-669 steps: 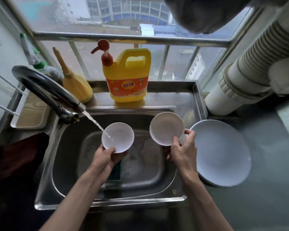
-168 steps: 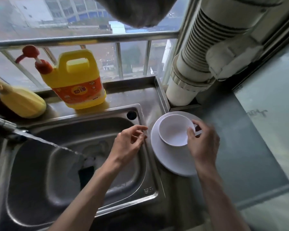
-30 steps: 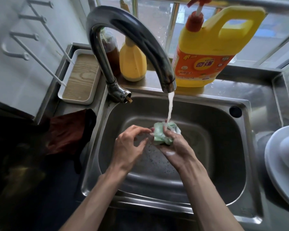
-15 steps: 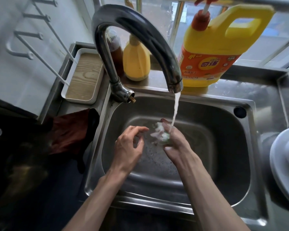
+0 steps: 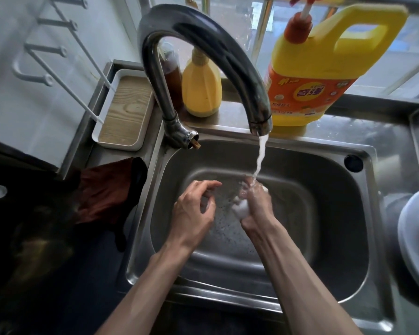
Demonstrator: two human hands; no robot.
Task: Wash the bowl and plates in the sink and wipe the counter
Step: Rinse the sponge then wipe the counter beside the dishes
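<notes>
Over the steel sink [image 5: 329, 240] my right hand [image 5: 258, 204] squeezes a sponge [image 5: 242, 209] under the running water; only a pale, foamy bit of it shows below my fist. My left hand [image 5: 194, 209] hovers beside it with loosely curled fingers and holds nothing. The tap [image 5: 203, 56] arches over the basin and pours a stream onto my right hand. At the right edge the white plate [image 5: 414, 240] lies on the counter, with the bowl on it mostly cut off.
A yellow detergent jug [image 5: 324, 61] with a red pump, a yellow bottle [image 5: 201, 90] and a brown bottle stand on the ledge behind the sink. A white tray [image 5: 124, 110] and a dark red cloth [image 5: 104, 189] lie at the left.
My right hand has closed tighter on the sponge, so its green is hidden and foam shows. My left hand has drawn slightly away. Water keeps running.
</notes>
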